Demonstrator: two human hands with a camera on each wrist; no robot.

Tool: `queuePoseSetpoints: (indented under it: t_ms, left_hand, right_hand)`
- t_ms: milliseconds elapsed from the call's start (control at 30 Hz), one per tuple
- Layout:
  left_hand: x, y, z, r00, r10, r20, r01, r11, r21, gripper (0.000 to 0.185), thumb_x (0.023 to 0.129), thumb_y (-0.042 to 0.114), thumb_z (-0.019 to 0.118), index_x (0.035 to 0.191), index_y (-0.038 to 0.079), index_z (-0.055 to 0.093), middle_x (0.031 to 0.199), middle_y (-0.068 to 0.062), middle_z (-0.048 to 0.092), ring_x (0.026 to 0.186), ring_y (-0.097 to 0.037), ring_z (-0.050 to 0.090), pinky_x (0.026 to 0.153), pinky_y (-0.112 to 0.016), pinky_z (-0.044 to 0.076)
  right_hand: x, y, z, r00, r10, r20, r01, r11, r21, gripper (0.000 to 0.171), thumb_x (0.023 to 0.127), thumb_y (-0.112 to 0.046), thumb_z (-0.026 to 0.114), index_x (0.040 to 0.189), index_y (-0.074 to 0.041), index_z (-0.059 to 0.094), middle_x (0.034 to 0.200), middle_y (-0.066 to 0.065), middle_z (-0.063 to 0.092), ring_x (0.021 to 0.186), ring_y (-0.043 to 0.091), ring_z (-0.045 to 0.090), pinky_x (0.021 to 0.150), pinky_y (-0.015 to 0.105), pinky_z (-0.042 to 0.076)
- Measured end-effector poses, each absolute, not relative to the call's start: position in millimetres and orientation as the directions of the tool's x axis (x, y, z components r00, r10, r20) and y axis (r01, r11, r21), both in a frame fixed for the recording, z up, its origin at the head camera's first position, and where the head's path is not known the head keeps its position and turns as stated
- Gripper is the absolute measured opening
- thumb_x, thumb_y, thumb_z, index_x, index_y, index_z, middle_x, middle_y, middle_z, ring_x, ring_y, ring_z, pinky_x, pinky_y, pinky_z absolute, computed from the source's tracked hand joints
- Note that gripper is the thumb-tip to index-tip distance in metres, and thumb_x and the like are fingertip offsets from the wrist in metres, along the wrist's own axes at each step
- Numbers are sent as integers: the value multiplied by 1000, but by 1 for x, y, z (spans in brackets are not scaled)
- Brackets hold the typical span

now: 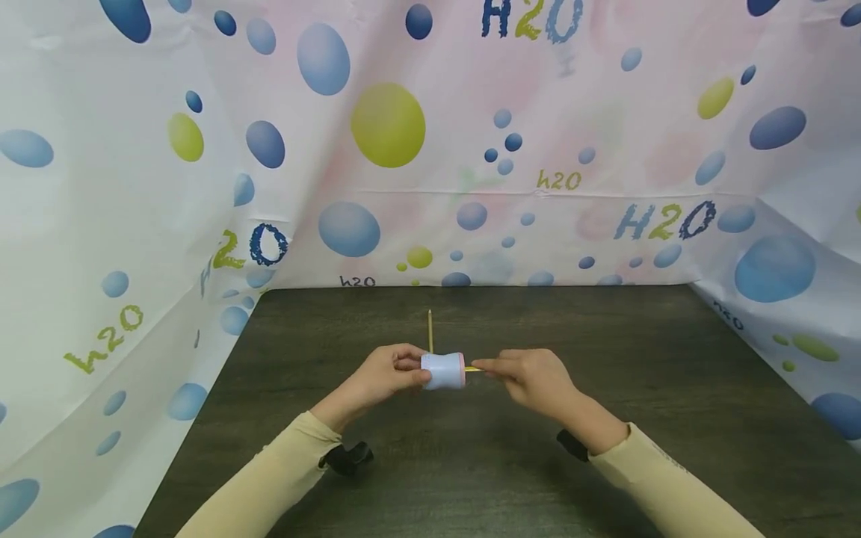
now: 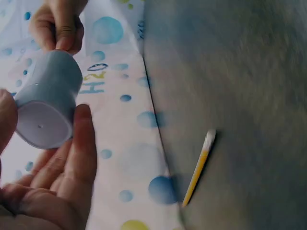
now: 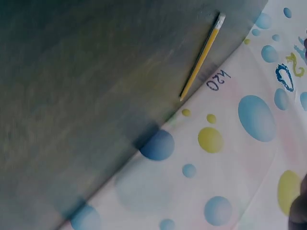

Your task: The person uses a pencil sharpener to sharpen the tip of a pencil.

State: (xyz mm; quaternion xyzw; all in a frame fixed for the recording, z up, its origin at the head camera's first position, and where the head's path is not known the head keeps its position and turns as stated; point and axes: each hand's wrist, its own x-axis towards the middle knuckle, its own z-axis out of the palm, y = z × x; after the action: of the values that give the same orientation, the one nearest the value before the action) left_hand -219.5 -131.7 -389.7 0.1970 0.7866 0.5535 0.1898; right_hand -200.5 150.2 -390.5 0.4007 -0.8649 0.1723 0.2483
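Note:
My left hand (image 1: pixel 382 378) holds a pale blue, waisted pencil sharpener (image 1: pixel 444 371) level above the table, fingers and thumb about its left end. A pink rim shows at the sharpener's right end. From that end sticks a short stretch of yellow pencil (image 1: pixel 473 369), which my right hand (image 1: pixel 538 379) pinches; the pencil's tip is hidden. In the left wrist view, the closed round base of the sharpener (image 2: pixel 45 124) faces the camera. A second yellow pencil (image 1: pixel 430 330) with a whitish end lies on the table behind the sharpener.
The dark wooden table (image 1: pixel 323 321) meets a white curtain (image 1: pixel 538 97) with blue and green dots at its back and sides. Black straps (image 1: pixel 346 457) sit at both wrists, by the cream sleeves.

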Motion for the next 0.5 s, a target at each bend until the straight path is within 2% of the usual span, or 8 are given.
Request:
queuePoseSetpoints:
  t_ms: [67, 133, 233, 300, 367, 433, 500]
  left_hand:
    - [-216, -130, -389, -863, 504, 34, 244, 358, 901, 44, 93, 17, 76, 129, -5, 63, 122, -23, 73, 106, -27, 73, 89, -38, 63]
    - [-212, -129, -388, -834, 521, 181, 436, 421, 796, 46, 88, 17, 81, 128, -1, 66, 120, -19, 74, 105, -28, 74, 87, -36, 63]
    - [-208, -129, -390, -748, 561, 354, 641, 475, 603, 52, 79, 16, 86, 126, 1, 68, 119, -15, 76, 103, -29, 75, 88, -37, 63]
    - [-206, -129, -392, -695, 585, 417, 712, 484, 508, 55, 77, 15, 88, 126, 0, 67, 121, -15, 75, 104, -30, 74, 90, -39, 62]
    - [-205, -130, -393, -680, 586, 440, 730, 484, 483, 55, 77, 13, 88, 125, 1, 66, 123, -15, 74, 108, -31, 73, 92, -40, 62]
    - [-206, -130, -394, -691, 568, 447, 719, 478, 504, 54, 77, 10, 88, 125, 2, 65, 125, -15, 72, 111, -30, 71, 94, -42, 61]
    - [-207, -130, -394, -714, 544, 441, 695, 479, 535, 55, 78, 8, 88, 127, 3, 62, 127, -15, 70, 112, -29, 70, 95, -43, 60]
  right_hand:
    - [-202, 153, -388, -677, -598, 429, -732, 610, -305, 25, 87, -5, 77, 112, -9, 80, 68, 2, 69, 53, -6, 23, 50, 13, 21]
    - [-204, 155, -386, -767, -584, 264, -621, 576, -532, 24, 95, -6, 70, 117, -3, 77, 70, 13, 71, 52, -5, 27, 49, 16, 28]
    - [-209, 158, -385, -813, -578, 67, -429, 518, -740, 26, 100, -6, 62, 120, 5, 73, 76, 27, 69, 52, -1, 31, 52, 20, 35]
    - [-212, 158, -387, -813, -582, 19, -384, 510, -770, 26, 101, -7, 61, 121, 6, 72, 80, 30, 69, 56, 1, 38, 55, 21, 40]
    - [-212, 158, -387, -817, -576, 19, -385, 522, -761, 27, 102, -10, 62, 122, 4, 72, 98, 28, 76, 63, 4, 52, 59, 22, 46]
    - [-212, 157, -386, -826, -562, 41, -400, 534, -745, 28, 102, -12, 63, 124, 1, 73, 115, 25, 75, 72, 11, 64, 62, 22, 50]
    - [-211, 156, -384, -834, -546, 78, -423, 544, -724, 28, 101, -12, 63, 126, -3, 72, 119, 23, 75, 76, 14, 68, 62, 22, 52]
